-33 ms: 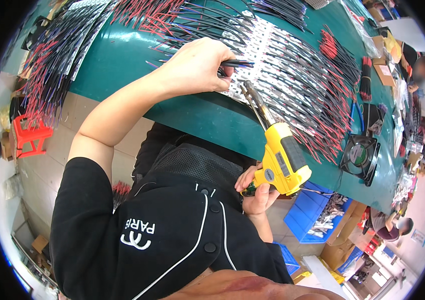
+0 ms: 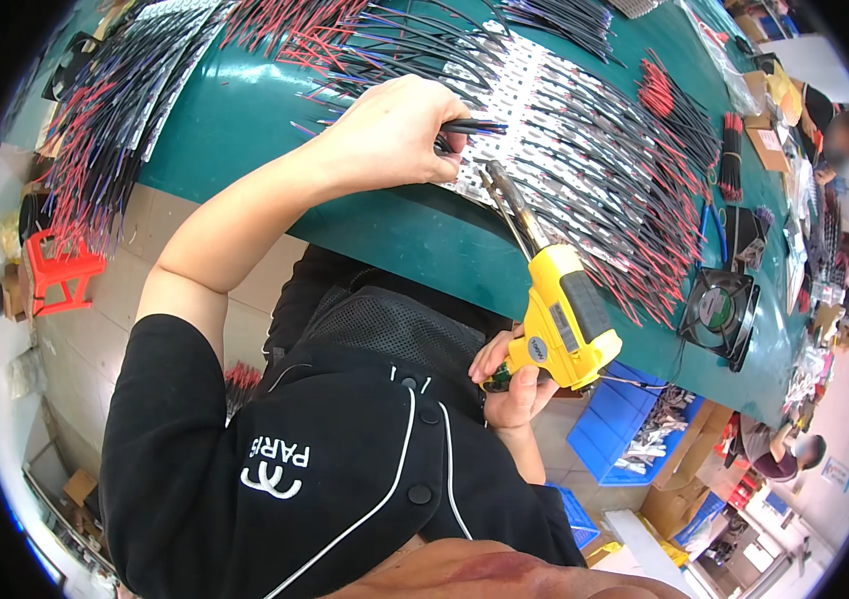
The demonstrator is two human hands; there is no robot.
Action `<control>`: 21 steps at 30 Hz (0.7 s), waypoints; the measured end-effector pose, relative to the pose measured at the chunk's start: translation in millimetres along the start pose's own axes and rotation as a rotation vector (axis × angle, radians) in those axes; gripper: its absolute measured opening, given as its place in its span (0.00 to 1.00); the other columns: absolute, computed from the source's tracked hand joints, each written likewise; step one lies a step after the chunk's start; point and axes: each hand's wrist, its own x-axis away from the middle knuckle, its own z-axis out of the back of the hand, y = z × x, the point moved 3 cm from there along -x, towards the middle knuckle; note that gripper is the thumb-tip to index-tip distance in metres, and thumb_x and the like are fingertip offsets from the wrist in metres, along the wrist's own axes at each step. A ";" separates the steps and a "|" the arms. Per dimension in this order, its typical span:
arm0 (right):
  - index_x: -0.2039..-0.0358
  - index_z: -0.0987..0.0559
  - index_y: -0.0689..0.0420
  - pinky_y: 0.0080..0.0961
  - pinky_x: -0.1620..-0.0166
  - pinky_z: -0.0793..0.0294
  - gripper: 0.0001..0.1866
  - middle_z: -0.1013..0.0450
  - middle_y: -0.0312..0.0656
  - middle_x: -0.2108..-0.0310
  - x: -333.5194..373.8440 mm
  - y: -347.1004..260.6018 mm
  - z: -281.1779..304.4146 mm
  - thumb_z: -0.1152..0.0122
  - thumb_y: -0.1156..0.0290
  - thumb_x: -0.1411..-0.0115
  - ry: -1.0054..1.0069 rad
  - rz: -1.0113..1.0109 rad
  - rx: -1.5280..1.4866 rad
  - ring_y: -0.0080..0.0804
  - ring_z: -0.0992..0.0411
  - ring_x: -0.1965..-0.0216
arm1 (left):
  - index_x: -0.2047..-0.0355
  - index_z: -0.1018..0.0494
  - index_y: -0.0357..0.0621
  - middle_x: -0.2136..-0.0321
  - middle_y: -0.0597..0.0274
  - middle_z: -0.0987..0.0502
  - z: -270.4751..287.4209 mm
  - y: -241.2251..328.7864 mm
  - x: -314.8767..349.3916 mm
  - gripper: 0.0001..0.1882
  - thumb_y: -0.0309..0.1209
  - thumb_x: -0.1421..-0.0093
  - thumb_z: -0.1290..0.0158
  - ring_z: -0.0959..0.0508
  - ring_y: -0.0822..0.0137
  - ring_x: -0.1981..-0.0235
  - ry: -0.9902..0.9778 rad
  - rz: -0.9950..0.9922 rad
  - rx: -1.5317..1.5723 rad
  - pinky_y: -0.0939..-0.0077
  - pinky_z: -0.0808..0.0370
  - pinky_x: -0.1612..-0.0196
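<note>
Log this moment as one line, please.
left hand: holds dark wires | right hand: grips yellow soldering gun | green table: white strips

The head view — a wide fisheye worn on the person's head — looks steeply down over their own black shirt (image 2: pixel 365 449), which fills the lower middle at close range, toward the green workbench (image 2: pixel 385 245) across the upper half. The left hand (image 2: pixel 405 130), right hand (image 2: pixel 512 384) and yellow soldering gun (image 2: pixel 562 314) fall near the centre, while tiled floor (image 2: pixel 95 364) shows leftward and the room leans along the curved right rim.
</note>
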 end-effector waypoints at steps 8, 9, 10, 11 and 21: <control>0.59 0.38 0.66 0.20 0.82 0.34 0.27 0.36 0.41 0.84 0.1 1.1 -0.8 0.45 0.54 0.45 -0.007 -0.001 0.032 0.26 0.38 0.86 | 0.79 0.29 0.34 0.80 0.52 0.27 -1.1 3.0 0.9 0.09 0.26 0.62 0.44 0.26 0.54 0.76 0.010 0.038 -0.018 0.70 0.30 0.70; 0.59 0.38 0.66 0.20 0.82 0.34 0.27 0.36 0.41 0.84 0.0 0.9 -1.5 0.46 0.55 0.44 -0.013 0.008 0.046 0.26 0.38 0.86 | 0.79 0.29 0.34 0.80 0.52 0.27 -1.2 3.3 1.0 0.09 0.26 0.62 0.44 0.26 0.54 0.76 0.009 0.038 -0.018 0.70 0.30 0.70; 0.59 0.38 0.66 0.20 0.82 0.34 0.27 0.36 0.41 0.84 0.1 1.5 -1.4 0.46 0.55 0.44 -0.012 0.008 0.046 0.26 0.38 0.86 | 0.79 0.29 0.34 0.80 0.51 0.27 -1.0 3.7 0.9 0.09 0.27 0.62 0.44 0.26 0.54 0.76 0.008 0.041 -0.019 0.70 0.30 0.70; 0.58 0.38 0.67 0.20 0.82 0.35 0.26 0.36 0.42 0.84 0.3 2.1 -1.3 0.46 0.55 0.44 -0.017 0.021 0.058 0.26 0.38 0.86 | 0.79 0.29 0.34 0.80 0.51 0.27 -0.9 4.2 0.9 0.09 0.27 0.62 0.44 0.26 0.53 0.75 0.006 0.043 -0.020 0.69 0.30 0.70; 0.52 0.40 0.69 0.19 0.83 0.35 0.32 0.36 0.41 0.84 1.3 -2.4 -4.3 0.45 0.54 0.44 -0.020 0.014 0.097 0.26 0.38 0.86 | 0.79 0.29 0.35 0.79 0.51 0.27 -1.0 4.5 0.3 0.09 0.28 0.61 0.44 0.26 0.52 0.75 -0.004 0.050 -0.037 0.67 0.30 0.69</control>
